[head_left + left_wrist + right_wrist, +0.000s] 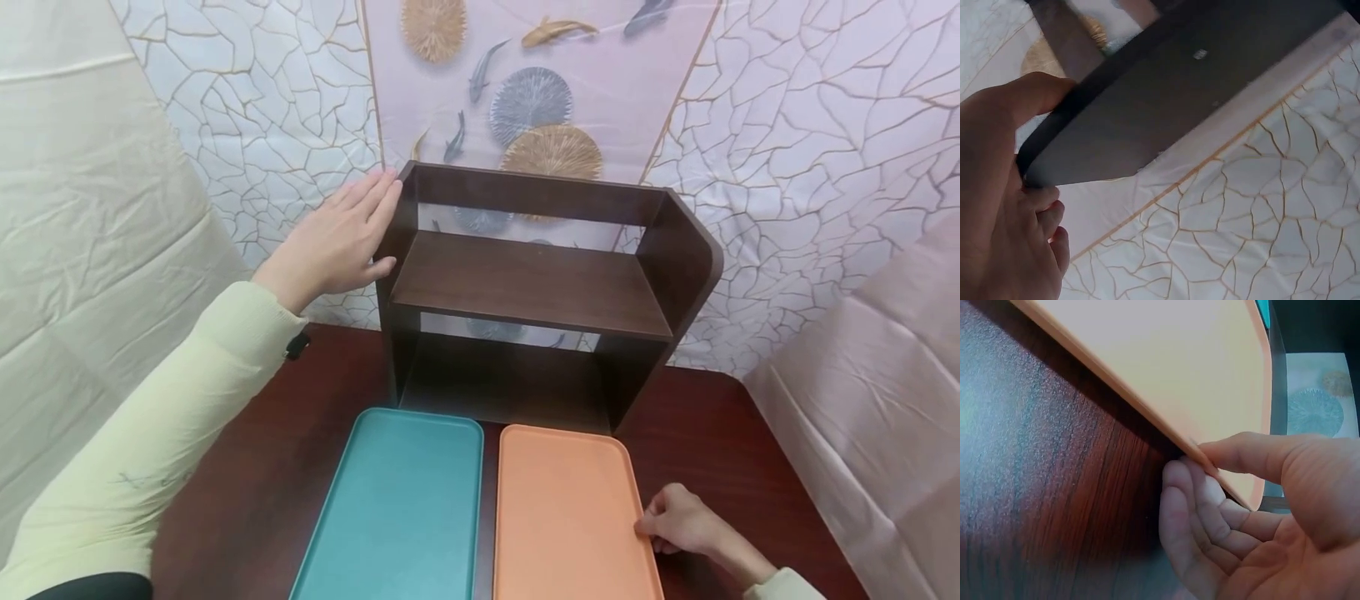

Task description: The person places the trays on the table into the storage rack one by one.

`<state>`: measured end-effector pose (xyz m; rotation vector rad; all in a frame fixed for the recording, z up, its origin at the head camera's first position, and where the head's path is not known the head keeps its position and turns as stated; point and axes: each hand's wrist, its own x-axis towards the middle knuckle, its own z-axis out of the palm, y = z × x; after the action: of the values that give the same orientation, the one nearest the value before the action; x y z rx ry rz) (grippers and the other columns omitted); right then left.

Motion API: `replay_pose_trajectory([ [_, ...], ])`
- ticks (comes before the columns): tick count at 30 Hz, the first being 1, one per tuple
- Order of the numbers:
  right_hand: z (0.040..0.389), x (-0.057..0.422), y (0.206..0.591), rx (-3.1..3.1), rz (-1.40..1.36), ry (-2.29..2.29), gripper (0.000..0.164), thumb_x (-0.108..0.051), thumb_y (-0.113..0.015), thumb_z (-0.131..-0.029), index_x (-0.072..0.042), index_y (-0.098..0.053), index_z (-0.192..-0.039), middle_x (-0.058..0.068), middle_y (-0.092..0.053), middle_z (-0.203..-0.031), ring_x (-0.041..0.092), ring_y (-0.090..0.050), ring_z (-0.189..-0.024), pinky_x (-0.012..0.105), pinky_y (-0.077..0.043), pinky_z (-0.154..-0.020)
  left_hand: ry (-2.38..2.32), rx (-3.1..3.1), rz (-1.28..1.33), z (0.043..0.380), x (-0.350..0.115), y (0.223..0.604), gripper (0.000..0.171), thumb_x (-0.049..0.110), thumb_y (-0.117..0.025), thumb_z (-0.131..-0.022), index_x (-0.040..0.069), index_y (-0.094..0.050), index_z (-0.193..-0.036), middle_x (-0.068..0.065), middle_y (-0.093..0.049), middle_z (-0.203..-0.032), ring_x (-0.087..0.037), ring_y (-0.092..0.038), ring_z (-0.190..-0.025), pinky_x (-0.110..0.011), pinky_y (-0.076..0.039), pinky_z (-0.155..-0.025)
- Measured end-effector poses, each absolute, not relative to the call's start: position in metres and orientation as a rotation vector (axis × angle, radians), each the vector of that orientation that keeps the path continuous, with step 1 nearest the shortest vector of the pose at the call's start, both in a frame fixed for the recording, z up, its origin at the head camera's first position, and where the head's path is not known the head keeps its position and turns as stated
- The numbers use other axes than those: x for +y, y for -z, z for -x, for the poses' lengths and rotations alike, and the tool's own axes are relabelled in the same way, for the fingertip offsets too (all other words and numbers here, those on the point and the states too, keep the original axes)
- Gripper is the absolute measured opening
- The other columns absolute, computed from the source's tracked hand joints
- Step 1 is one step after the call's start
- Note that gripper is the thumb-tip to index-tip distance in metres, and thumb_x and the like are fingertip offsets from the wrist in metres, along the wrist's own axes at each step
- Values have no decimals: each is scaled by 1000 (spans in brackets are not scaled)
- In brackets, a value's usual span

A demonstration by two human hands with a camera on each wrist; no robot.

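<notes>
A dark brown two-tier shelf (532,279) stands upright on the table. Against its upper left side lies my left hand (337,237), fingers straight and thumb toward the front edge. The left wrist view shows that thumb on the edge of the dark side panel (1141,112). Two trays lie side by side before the shelf, a teal tray (397,508) on the left and an orange tray (573,517) on the right. My right hand (684,523) pinches the orange tray's right rim, thumb on top and curled fingers underneath, as the right wrist view shows.
The dark red wooden table (720,450) carries everything. Behind the shelf hangs a patterned cloth (810,158) with fish and round motifs in its middle. Plain cloth drapes (97,217) close in the left and right sides.
</notes>
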<state>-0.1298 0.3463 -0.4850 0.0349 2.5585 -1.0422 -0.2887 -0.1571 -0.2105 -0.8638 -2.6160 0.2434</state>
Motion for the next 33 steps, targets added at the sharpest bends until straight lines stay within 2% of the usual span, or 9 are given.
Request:
replay_pose_trajectory([
  [9, 126, 351, 494, 2399, 71, 1173, 18, -5, -68, -89, 0, -65, -72, -1, -61, -61, 11, -60, -60, 24, -53, -54, -303, -2567, 891, 287, -156, 217, 88, 32, -61, -103, -12, -16, -164, -28, -15, -175, -42, -16, -164, -52, -19, -136],
  [14, 127, 356, 496, 2305, 118, 1275, 16, -1, -58, -94, 8, -67, -84, 3, -70, -76, 16, -70, -73, 35, -66, -65, -296, -2577, 889, 289, -153, 215, 88, 32, -60, -103, -12, -15, -164, -27, -13, -175, -42, -15, -165, -51, -18, -136],
  [18, 128, 357, 496, 2250, 95, 1331, 19, 0, -52, -96, 8, -66, -89, 5, -74, -83, 17, -74, -83, 41, -68, -74, -292, -2583, 887, 288, -153, 214, 88, 31, -61, -103, -13, -15, -164, -28, -14, -175, -42, -15, -165, -52, -18, -136],
  [24, 126, 353, 490, 2252, 70, 1390, 19, -3, -52, -101, 2, -63, -86, 3, -70, -80, 16, -73, -82, 42, -68, -77, -282, -2584, 879, 288, -155, 213, 89, 31, -61, -102, -13, -15, -163, -29, -13, -175, -42, -15, -165, -51, -18, -136],
  [33, 123, 349, 478, 2278, 76, 1401, 20, -3, -52, -102, 2, -63, -85, 2, -68, -80, 15, -72, -81, 41, -67, -77, -269, -2596, 875, 288, -156, 211, 88, 31, -61, -103, -13, -14, -164, -29, -13, -175, -43, -14, -165, -53, -19, -135],
])
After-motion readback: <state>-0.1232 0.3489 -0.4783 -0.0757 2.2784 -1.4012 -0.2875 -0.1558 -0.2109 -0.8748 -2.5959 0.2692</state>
